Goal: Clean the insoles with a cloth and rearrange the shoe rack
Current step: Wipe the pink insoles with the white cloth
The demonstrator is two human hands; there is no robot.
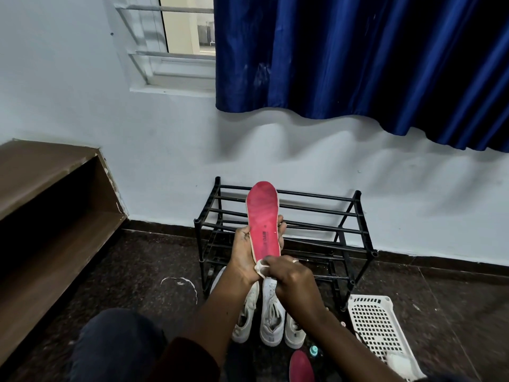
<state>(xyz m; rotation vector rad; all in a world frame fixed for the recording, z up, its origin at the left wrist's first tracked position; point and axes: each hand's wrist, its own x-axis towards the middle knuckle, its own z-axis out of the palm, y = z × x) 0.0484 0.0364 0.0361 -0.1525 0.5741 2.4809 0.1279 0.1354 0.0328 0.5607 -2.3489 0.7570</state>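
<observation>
One red insole (262,221) held up, cloth at its heel

The insole is pinkish-red with a pale rim and dark print low down. Its toe points to 12 o'clock in front of the black shoe rack (355,216). The left hand (243,255) grasps it at mid-length, fingers (281,226) curled round its 3 o'clock edge. At its 6 o'clock end, the right hand (292,282) pinches a white cloth (260,268) against the heel.

This is a room in a home. A blue curtain (358,56) hangs at the top beside a window (181,37). A shoe rack (316,195) stands by the wall in the middle.
</observation>
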